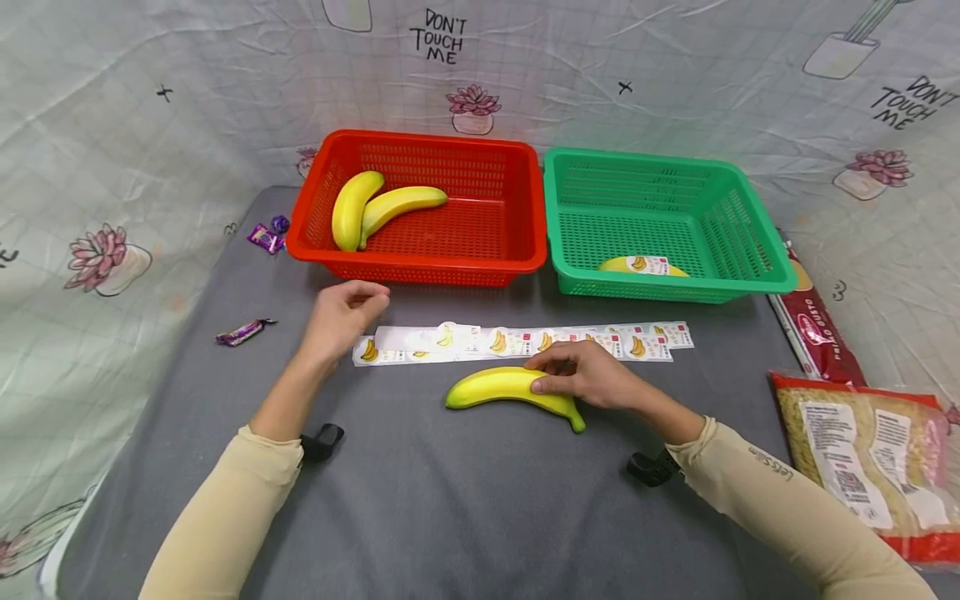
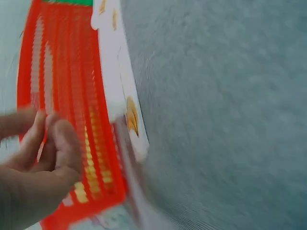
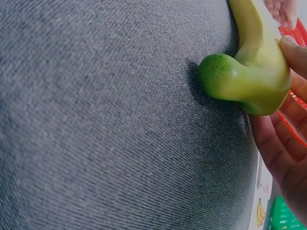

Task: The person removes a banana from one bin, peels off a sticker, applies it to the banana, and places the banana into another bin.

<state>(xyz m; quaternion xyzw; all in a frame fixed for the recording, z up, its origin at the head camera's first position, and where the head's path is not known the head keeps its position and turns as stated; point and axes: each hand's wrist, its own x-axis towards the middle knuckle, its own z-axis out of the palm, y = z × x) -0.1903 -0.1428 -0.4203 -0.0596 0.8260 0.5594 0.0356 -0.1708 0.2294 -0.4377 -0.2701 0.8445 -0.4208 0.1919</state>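
Note:
A yellow banana [image 1: 495, 385] with a green stem end [image 3: 225, 79] lies on the grey table [image 1: 450, 500]. My right hand [image 1: 542, 373] grips it near the stem, and its fingers [image 3: 288, 139] curl under the fruit. Just behind it lies a long strip of banana stickers [image 1: 525, 342]. Above the strip's left end hovers my left hand [image 1: 375, 293], fingertips [image 2: 48, 136] pinched together; the blurred left wrist view shows nothing plainly between them. A red basket [image 1: 420, 271] holds two bananas [image 1: 375, 208]. In the green basket [image 1: 660, 287] lies one stickered banana [image 1: 641, 265].
Purple candy wrappers lie at the left [image 1: 243, 332] and beside the red basket [image 1: 266, 236]. A noodle packet [image 1: 870, 454] and a red packet [image 1: 817, 333] sit at the table's right edge. A printed cloth [image 1: 150, 125] hangs behind and around the table.

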